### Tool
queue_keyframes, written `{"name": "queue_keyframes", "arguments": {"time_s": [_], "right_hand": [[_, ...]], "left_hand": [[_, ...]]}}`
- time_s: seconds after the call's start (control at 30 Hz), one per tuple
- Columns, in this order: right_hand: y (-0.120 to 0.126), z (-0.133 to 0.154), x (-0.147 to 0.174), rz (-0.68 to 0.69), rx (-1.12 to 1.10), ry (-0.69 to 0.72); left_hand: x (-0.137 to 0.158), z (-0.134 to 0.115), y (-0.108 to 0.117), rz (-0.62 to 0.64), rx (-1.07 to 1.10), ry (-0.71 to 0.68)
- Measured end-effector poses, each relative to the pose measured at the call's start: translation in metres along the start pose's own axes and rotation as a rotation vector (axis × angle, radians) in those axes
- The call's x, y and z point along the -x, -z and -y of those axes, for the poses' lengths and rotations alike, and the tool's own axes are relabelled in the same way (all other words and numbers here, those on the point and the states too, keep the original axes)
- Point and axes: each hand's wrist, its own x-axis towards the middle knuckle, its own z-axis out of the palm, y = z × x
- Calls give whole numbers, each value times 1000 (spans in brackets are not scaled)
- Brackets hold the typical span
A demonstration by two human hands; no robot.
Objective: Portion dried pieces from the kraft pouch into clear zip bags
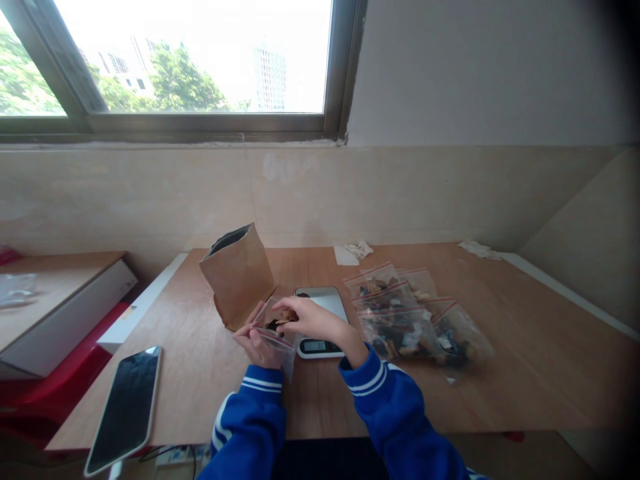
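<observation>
My left hand [259,343] is closed on a clear zip bag [284,348] with a red seal line, its mouth held apart. At that mouth, the fingers of my right hand [311,319] are pinched around brownish dried pieces [287,316]; some dark bits show beside them, and their exact kind is unclear. Under my right hand lies a kitchen scale [320,301] with a silver top and a small display, partly hidden by the hand. A brown paper bag [239,270] stands open just behind my left hand.
Several filled zip bags [400,327] are heaped right of the scale. A phone [127,403] with a cable lies at the table's left edge. Crumpled tissue [359,249] and white paper [345,256] lie at the back. Left is another table [55,293] with a red stool [60,387].
</observation>
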Motion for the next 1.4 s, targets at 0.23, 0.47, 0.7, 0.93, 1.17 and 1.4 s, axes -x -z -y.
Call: {"name": "queue_keyframes", "arguments": {"time_s": [0.23, 0.47, 0.7, 0.93, 1.17, 1.4], "right_hand": [[-5, 14, 4, -21, 280, -40], [-8, 33, 7, 65, 496, -153], [16, 3, 8, -71, 169, 12], [-1, -87, -7, -297, 314, -144], [-8, -113, -17, -302, 293, -132], [-1, -116, -13, -374, 268, -169]], "left_hand": [[-1, -3, -4, -35, -7, -89], [-2, -1, -2, -43, -19, -156], [0, -7, -6, -58, -8, -161], [-1, -4, -4, -71, -42, -148], [-2, -6, -8, -105, -18, -138], [-1, -6, -5, -115, -102, -100]]}}
